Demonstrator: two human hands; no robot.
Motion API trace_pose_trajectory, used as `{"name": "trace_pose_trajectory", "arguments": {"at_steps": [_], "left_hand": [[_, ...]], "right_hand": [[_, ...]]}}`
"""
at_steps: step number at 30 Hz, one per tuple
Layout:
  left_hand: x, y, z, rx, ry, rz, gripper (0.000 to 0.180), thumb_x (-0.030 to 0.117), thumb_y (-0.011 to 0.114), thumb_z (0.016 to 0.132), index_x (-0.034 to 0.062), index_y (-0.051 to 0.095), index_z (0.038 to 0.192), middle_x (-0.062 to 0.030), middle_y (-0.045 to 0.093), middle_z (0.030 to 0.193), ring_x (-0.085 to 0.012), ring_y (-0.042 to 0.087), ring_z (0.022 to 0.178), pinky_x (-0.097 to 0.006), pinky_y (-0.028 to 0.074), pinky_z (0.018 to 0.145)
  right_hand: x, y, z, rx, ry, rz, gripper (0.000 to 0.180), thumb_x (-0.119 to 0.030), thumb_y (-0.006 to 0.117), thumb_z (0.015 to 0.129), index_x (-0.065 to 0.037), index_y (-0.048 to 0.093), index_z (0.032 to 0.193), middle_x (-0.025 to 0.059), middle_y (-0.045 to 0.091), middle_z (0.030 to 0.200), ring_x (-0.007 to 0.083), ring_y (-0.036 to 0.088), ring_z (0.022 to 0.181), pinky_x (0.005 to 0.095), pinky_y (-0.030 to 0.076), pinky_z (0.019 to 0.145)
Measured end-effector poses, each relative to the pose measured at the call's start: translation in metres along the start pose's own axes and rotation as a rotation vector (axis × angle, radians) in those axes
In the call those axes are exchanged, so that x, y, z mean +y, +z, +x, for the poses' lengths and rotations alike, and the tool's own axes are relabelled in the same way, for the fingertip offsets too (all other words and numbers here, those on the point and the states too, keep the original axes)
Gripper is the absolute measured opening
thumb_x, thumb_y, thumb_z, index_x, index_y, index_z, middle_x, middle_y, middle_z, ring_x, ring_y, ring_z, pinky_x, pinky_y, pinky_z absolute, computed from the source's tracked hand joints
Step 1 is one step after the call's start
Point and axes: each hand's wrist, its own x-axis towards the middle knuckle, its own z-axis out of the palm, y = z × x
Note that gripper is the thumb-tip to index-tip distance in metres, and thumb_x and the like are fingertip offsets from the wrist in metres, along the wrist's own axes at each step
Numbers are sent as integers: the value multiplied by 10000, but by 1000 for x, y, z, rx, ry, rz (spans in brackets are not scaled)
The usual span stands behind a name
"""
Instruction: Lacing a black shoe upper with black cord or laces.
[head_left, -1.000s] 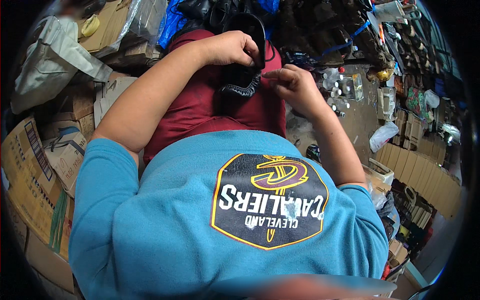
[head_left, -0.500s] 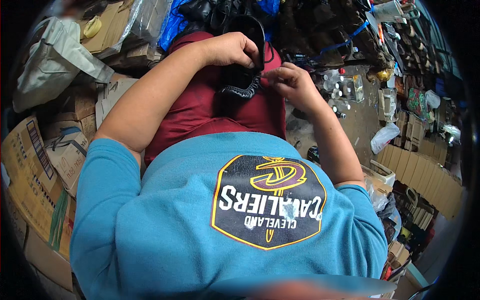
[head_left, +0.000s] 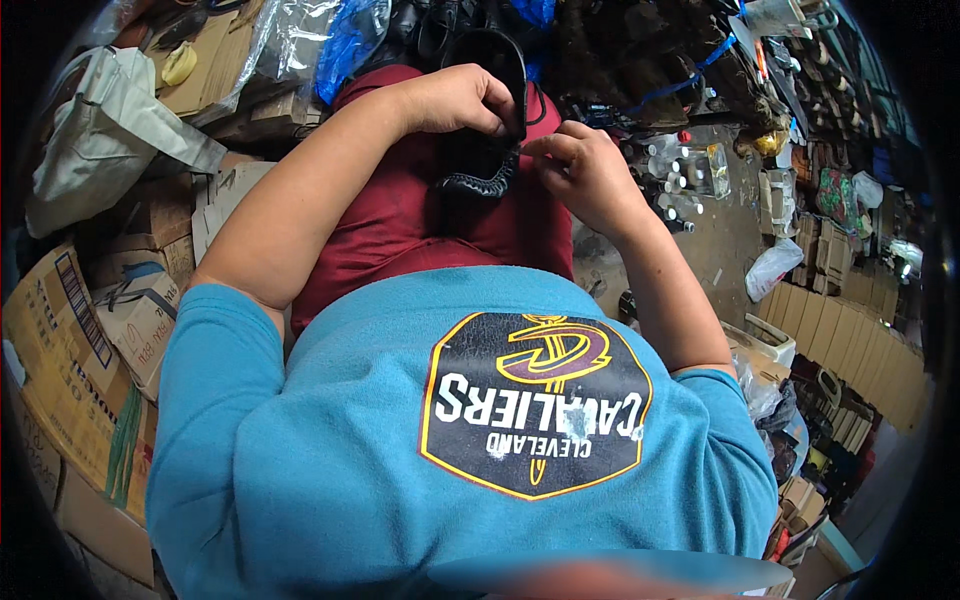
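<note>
Black shoe (head_left: 487, 130) over lap, upright, stitched end down. Left hand (head_left: 455, 98) pinches shoe rim. Right hand (head_left: 590, 175) beside stitched edge, fingertips pressed together, likely on thread; too fine to confirm. Judged light, flexible upper, stiffer sole: hold at rim.

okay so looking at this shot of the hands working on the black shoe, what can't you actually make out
Head view only:
- Black shoe: its middle hidden under the left hand.
- Right hand: whether its pinched fingertips hold a thread or needle, too small to tell.
- Small bottles on the floor: contents too small to make out.
- Cardboard boxes: bent and cut off by the fisheye rim.
</note>
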Motion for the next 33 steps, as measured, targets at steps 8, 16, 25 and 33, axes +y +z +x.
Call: {"name": "trace_pose_trajectory", "arguments": {"at_steps": [8, 16, 25, 33], "left_hand": [[-2, -1, 1, 1, -32, -10, 191, 22, 632, 755, -12, 684, 936, -40, 688, 862, -96, 614, 814, -249, 474, 804], [4, -4, 1, -70, 10, 27, 194, 43, 652, 759, -10, 675, 944, -48, 687, 874, -110, 617, 835, -262, 477, 809], [-1, -5, 7, -47, -20, 67, 182, 67, 668, 757, -1, 671, 925, -48, 667, 858, -128, 609, 834, -271, 472, 807], [-2, -5, 5, -40, 57, 197, 241, 118, 714, 714, 21, 669, 930, -69, 607, 926, -173, 578, 911, -302, 452, 847]], "right_hand": [[9, -3, 5, 7, -115, -34, 221, -80, 647, 699, -127, 705, 907, 86, 602, 775, 283, 612, 787, 395, 483, 713], [-2, 7, -9, 54, -116, -110, 225, -93, 654, 709, -131, 689, 928, 69, 595, 761, 273, 597, 782, 382, 442, 743], [16, 13, -1, 14, 22, 238, 255, 2, 643, 725, -116, 701, 943, 85, 555, 803, 236, 583, 780, 328, 483, 718], [40, 12, 6, -119, 99, 504, 185, -15, 634, 800, -105, 710, 944, 27, 564, 869, 147, 568, 860, 281, 466, 781]]}}
